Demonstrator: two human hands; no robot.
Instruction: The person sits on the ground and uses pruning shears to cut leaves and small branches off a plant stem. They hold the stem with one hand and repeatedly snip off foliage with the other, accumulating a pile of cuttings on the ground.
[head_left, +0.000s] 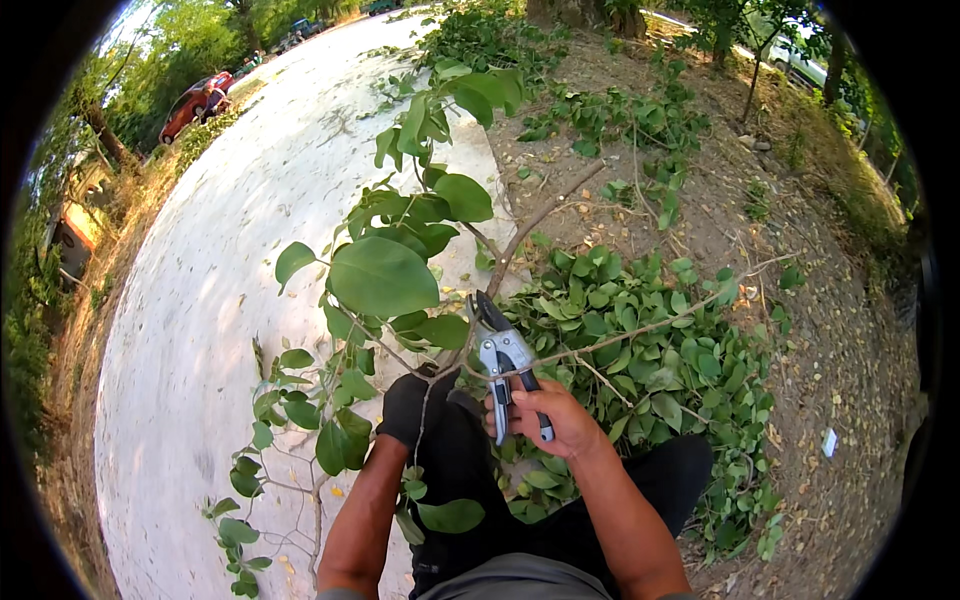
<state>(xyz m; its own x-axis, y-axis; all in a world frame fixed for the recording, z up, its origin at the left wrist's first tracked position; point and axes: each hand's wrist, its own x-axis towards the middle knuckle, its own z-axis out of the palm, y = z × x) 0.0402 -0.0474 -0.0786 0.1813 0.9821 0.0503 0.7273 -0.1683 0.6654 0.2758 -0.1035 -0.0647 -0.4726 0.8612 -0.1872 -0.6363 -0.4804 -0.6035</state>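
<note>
My left hand (415, 409), in a black glove, grips a leafy branch (517, 238) near its fork, low in the middle of the view. Twigs with broad green leaves spread from it up, left and down past my forearm. My bare right hand (551, 420) holds a pair of pruning shears (504, 352) by the grey and black handles. The blades point up and lie beside the branch stem, just above the fork. Whether they touch the stem I cannot tell. A long thin twig crosses in front of the shears and runs off to the right.
Cut leafy branches (645, 337) lie heaped on the soil right of my knees. More cuttings (622, 112) lie farther ahead near a tree trunk (581, 13). A pale paved strip (195, 300) runs along the left. Far off at upper left are a red car (184, 109) and a person (215, 101).
</note>
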